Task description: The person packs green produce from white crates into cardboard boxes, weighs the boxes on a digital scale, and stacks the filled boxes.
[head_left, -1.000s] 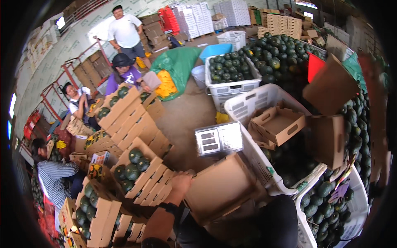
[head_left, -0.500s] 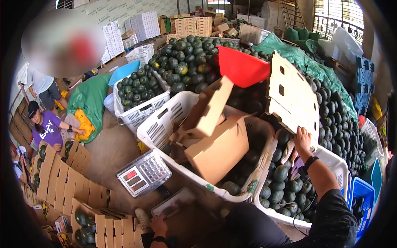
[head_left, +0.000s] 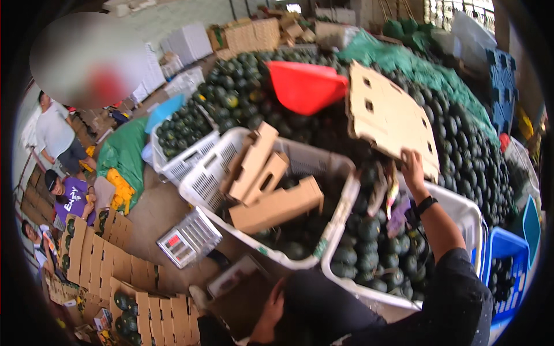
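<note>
Right hand [head_left: 413,164] is gripping, fingers clamped, the flat cardboard sheet [head_left: 389,118] at one o'clock; steadying it is advisable. Left hand's fingers: cannot tell.

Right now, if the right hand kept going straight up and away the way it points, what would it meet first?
The right hand already grips the lower edge of the flat cardboard sheet, so the sheet comes first. Beyond it lies the pile of dark green fruit, though depth is hard to judge.

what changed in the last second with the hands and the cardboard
The view swung from the packed boxes to the crates. The right hand rose and took hold of the flat cardboard sheet over the dark green fruit pile. The folded box stays in the white crate.
</note>
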A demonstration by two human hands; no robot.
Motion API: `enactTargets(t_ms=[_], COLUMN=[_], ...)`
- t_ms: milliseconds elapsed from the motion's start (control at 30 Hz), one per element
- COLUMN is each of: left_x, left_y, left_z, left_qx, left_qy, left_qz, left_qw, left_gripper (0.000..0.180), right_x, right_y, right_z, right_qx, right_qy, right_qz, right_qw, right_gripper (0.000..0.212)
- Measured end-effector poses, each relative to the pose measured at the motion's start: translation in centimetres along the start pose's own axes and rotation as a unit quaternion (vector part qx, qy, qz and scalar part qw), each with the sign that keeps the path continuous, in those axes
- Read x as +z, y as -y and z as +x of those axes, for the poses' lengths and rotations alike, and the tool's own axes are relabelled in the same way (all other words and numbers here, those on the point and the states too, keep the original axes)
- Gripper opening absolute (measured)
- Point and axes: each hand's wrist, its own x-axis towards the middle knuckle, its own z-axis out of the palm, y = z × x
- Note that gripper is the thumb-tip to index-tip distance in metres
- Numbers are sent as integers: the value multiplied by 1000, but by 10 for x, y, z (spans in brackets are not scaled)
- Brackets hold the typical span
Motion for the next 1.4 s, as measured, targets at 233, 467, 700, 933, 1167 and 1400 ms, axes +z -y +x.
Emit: enactTargets(t_ms=[233,467,700,933,1167,1400], left_x=[-12,0,38,33,17,-8], left_y=[16,134,152,152,122,-89], left_z=[-67,-97,-95,-95,-80,-48], left_qx=[-222,-202,-176,-189,-246,-87], left_qy=[35,41,33,22,78,-69], left_qz=[-343,387,452,428,422,-321], left_qw=[912,899,874,884,869,941], left_gripper=[45,46,35,34,29,50], right_x=[-59,-62,16,-29,-69,-89], right_y=[-34,-6,84,63,87,172], right_z=[-118,-198,-180,-174,-177,-165], right_qx=[193,232,204,429,439,290], right_qy=[120,456,295,317,224,322], right_qz=[266,250,87,718,858,816], right_qw=[937,822,929,448,141,383], right_gripper=[18,41,83,71,65,67])
